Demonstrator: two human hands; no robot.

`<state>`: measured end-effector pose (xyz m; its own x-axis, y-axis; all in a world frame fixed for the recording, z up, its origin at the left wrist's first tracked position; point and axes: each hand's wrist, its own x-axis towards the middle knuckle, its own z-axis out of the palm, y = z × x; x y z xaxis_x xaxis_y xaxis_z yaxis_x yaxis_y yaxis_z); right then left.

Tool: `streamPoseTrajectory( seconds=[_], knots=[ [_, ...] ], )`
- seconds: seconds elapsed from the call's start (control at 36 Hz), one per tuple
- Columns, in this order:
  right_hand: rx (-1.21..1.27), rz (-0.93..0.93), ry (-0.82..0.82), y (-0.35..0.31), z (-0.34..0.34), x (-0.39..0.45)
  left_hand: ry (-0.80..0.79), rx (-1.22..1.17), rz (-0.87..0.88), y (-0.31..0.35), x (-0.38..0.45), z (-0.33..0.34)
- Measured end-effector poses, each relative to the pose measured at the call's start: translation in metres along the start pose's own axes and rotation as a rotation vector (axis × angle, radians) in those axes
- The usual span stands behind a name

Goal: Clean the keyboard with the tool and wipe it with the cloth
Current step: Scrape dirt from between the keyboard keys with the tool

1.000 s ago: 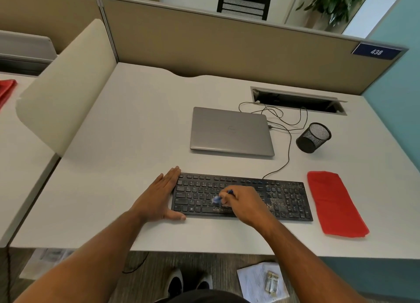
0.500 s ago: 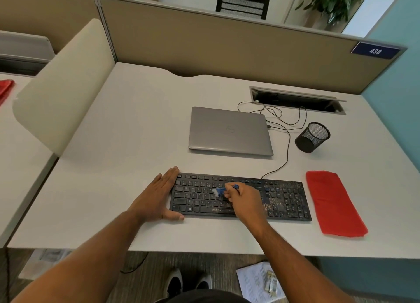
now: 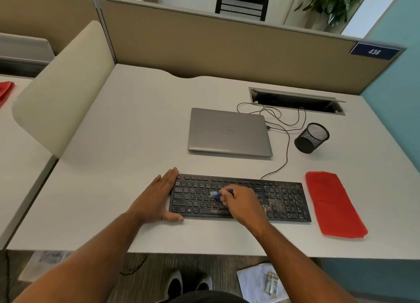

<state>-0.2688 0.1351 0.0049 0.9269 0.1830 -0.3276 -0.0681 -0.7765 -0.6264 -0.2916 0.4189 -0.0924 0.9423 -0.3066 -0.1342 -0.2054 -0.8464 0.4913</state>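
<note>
Brush: the small blue brush (image 3: pixel 218 194) is lying over the keyboard's (image 3: pixel 284 200) letter keys, sticking out leftward from the right hand's (image 3: pixel 242 206) curled fingers, which are pinching its handle.
Brush axis: running roughly left-right, pale bristles pointing left.
Left hand: the left hand (image 3: pixel 156 199) is lying flat, fingers straight, bracing the keyboard's left end.
Cloth: the red cloth (image 3: pixel 333 203) is lying just right of the keyboard.

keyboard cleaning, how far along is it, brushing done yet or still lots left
Partly done. The keyboard looks mostly free of specks on its left keys. In hand: the right hand grips the small blue brush mid-board, while the left hand rests flat against the left edge. Left: pale debris on the right-side keys, then wiping; the red cloth lies untouched on the desk.
</note>
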Motion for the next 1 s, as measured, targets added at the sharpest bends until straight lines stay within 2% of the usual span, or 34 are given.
streamPoseTrajectory(
  seconds=[0.08, 0.22, 0.39, 0.53, 0.67, 0.81, 1.0],
  knots=[
    [-0.096, 0.028, 0.005, 0.005, -0.004, 0.001, 0.004, -0.001, 0.000, 0.000, 0.000, -0.001],
    [0.011, -0.010, 0.071, 0.008, -0.011, -0.002, 0.003, 0.005, -0.002, 0.000, 0.001, 0.000],
    [-0.158, -0.009, -0.055, 0.008, -0.013, -0.002, 0.001, 0.013, -0.002, 0.000, 0.001, -0.001],
    [-0.108, -0.020, 0.006, 0.005, -0.013, -0.005, -0.002, 0.013, -0.003, 0.000, 0.001, -0.001],
    [-0.121, 0.020, -0.082, 0.008, -0.013, -0.001, -0.002, 0.029, 0.005, -0.002, 0.001, -0.001],
    [0.031, 0.005, 0.095, 0.012, -0.018, 0.003, 0.004, 0.020, 0.009, -0.002, 0.001, -0.001],
    [-0.110, 0.015, -0.021, 0.021, -0.016, -0.001, -0.001, 0.026, 0.012, -0.001, 0.001, -0.001]
  ],
)
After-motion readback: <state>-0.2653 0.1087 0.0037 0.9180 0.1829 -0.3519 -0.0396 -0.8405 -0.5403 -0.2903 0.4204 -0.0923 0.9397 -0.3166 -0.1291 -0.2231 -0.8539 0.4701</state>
